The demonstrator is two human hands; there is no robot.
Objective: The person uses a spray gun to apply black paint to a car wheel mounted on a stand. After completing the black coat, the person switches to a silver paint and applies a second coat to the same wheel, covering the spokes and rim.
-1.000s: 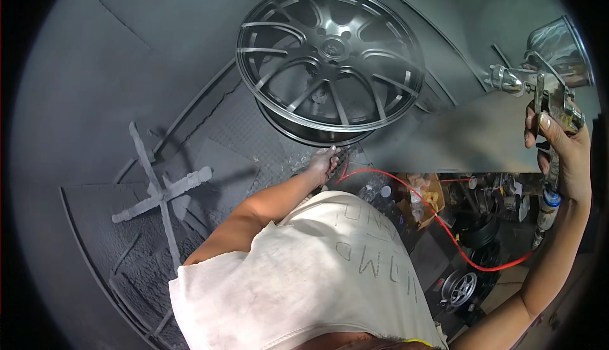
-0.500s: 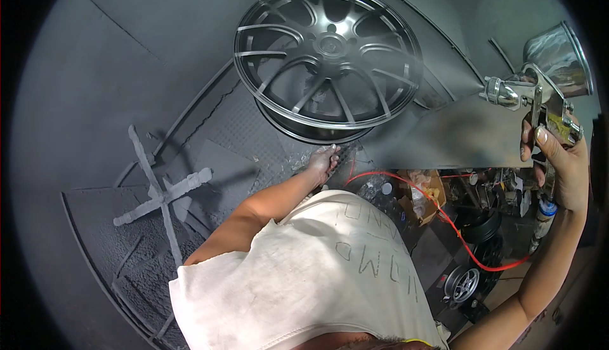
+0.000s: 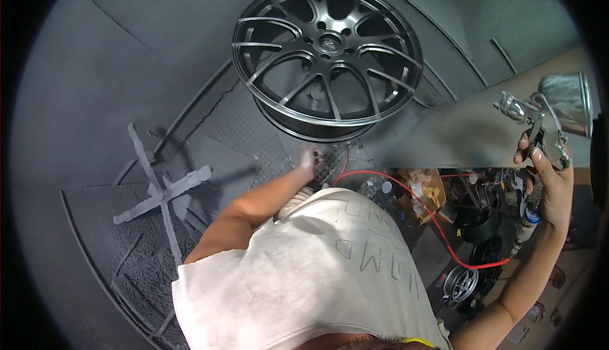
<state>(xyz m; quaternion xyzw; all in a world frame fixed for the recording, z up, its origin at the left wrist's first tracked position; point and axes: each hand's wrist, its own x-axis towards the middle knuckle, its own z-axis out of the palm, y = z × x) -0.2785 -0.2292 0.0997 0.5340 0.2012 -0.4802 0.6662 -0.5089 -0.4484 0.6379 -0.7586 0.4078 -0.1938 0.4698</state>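
My right hand (image 3: 550, 182) is closed round a metal spray gun (image 3: 539, 118), with fingers at its trigger. A shiny metal cup (image 3: 566, 104) tops the gun, and a red air hose (image 3: 447, 242) trails from its handle. Its nozzle points left, toward a dark grey alloy wheel (image 3: 339, 74) lying face up. Spokes and bolt holes show sharply; whatever supports the wheel is hidden. Just below the wheel's near edge is my left hand (image 3: 307, 165), dusted grey and slightly blurred. Its fingers look loosely bent and apart, with nothing visible in them, and do not touch the rim.
A grey-coated cross-shaped stand (image 3: 163, 196) is at the left. Grey booth walls (image 3: 120, 77) surround the wheel, and a paint-smudged panel (image 3: 444, 137) spans its right. Lower right are a cardboard box (image 3: 433, 196) of clutter, a tyre (image 3: 480, 228) and a smaller wheel (image 3: 462, 284).
The spray gun has come down and slightly left with my right hand. The pale spray at the nozzle is gone. My left hand has moved left; the wheel's spokes have turned and look sharper.
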